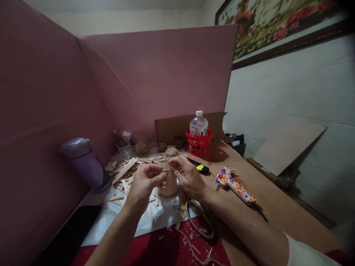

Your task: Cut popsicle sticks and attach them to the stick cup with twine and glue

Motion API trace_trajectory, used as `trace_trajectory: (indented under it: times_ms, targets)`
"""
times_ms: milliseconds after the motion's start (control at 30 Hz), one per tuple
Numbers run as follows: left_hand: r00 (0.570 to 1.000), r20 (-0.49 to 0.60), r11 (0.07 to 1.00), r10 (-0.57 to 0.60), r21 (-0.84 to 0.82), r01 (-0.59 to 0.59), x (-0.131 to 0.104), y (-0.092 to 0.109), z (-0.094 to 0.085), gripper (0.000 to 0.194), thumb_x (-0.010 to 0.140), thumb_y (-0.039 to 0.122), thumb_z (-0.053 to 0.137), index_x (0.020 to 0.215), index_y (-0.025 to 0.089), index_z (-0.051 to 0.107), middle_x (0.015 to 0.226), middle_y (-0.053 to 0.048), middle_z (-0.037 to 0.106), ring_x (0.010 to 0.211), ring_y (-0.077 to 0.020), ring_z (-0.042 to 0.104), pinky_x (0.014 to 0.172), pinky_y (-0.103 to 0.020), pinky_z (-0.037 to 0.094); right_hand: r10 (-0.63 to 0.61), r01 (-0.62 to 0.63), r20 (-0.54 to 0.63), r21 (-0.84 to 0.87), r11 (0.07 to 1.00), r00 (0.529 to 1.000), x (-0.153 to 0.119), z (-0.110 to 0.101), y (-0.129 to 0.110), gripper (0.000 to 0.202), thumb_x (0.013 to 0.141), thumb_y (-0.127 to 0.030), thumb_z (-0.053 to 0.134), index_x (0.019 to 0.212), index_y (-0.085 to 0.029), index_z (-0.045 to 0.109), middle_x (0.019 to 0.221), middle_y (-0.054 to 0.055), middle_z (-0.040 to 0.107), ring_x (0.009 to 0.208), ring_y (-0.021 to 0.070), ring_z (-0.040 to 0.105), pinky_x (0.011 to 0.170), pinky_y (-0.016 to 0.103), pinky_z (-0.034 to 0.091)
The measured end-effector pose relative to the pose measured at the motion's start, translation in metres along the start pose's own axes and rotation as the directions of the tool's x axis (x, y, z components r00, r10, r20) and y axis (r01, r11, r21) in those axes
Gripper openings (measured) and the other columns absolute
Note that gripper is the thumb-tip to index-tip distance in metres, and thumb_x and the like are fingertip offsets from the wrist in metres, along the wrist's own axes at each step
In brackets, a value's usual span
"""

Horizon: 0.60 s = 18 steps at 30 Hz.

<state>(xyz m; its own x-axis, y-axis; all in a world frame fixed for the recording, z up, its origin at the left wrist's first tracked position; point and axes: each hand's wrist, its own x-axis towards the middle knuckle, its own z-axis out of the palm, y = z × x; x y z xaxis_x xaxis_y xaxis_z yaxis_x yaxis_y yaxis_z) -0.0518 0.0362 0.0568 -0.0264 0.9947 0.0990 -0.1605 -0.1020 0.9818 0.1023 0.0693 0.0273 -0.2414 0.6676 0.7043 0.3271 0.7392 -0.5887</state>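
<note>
A small round container (167,187) covered with upright wooden strips stands on the white sheet, partly hidden behind my hands. My left hand (149,180) is at its left side with thumb and fingertips pressed together. My right hand (186,176) is closed at its upper right, fingertips close to those of my left. Between the fingertips a small pale piece seems to show, too small to make out. Loose wooden strips (125,172) lie heaped behind and left of my left hand.
Scissors (200,221) lie below my right wrist. A black-and-yellow cutter (202,168) and a flowered glue gun (235,185) are to the right. Behind stand a red bucket (199,144) with a bottle (199,125), twine (142,146) and a purple flask (86,164).
</note>
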Motion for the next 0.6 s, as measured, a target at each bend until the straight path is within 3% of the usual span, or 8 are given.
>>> trace_trajectory:
  times_ms: [133,233,467,600]
  targets:
    - [0.998,-0.020,0.997,0.060,0.050,-0.059,0.001,0.001,0.002,0.031,0.054,0.020,0.077,0.078,0.011,0.059,0.055,0.001,0.064,0.045,-0.0103,0.056,0.044,-0.022,0.046,-0.011,0.012,0.025,-0.041,0.999,1.000,-0.001,-0.002,-0.001,0.020,0.087,-0.010,0.050,0.100,-0.025,0.055,0.092,0.002,0.055,0.081,0.0164,0.055,0.072,0.027,0.043]
    - [0.996,0.021,0.993,0.088,0.083,-0.089,0.004,0.006,0.003,0.043,0.055,0.017,0.075,0.095,0.011,0.059,0.053,0.004,0.061,0.044,-0.0089,0.053,0.042,-0.020,0.042,-0.024,0.025,0.028,-0.044,0.999,0.999,0.000,-0.002,-0.001,0.018,0.087,-0.012,0.050,0.099,-0.024,0.055,0.093,0.003,0.055,0.084,0.0169,0.055,0.075,0.028,0.044]
    - [0.986,0.146,0.965,-0.081,0.260,0.041,0.021,0.023,-0.002,0.038,0.056,0.012,0.071,0.093,0.009,0.065,0.051,0.005,0.056,0.040,-0.0085,0.051,0.040,-0.022,0.043,-0.024,0.024,0.005,-0.050,0.998,1.000,0.002,-0.003,-0.001,0.018,0.088,-0.013,0.049,0.101,-0.024,0.056,0.099,0.005,0.054,0.088,0.0181,0.056,0.078,0.030,0.046]
    - [0.982,0.158,0.962,-0.102,0.269,0.056,0.025,0.026,-0.002,0.040,0.055,0.012,0.072,0.094,0.009,0.064,0.055,0.003,0.061,0.042,-0.0094,0.053,0.041,-0.023,0.045,-0.052,0.046,-0.051,-0.116,0.992,0.997,0.001,-0.004,-0.007,0.020,0.086,-0.011,0.050,0.101,-0.022,0.059,0.101,0.006,0.049,0.086,0.0177,0.055,0.073,0.029,0.046]
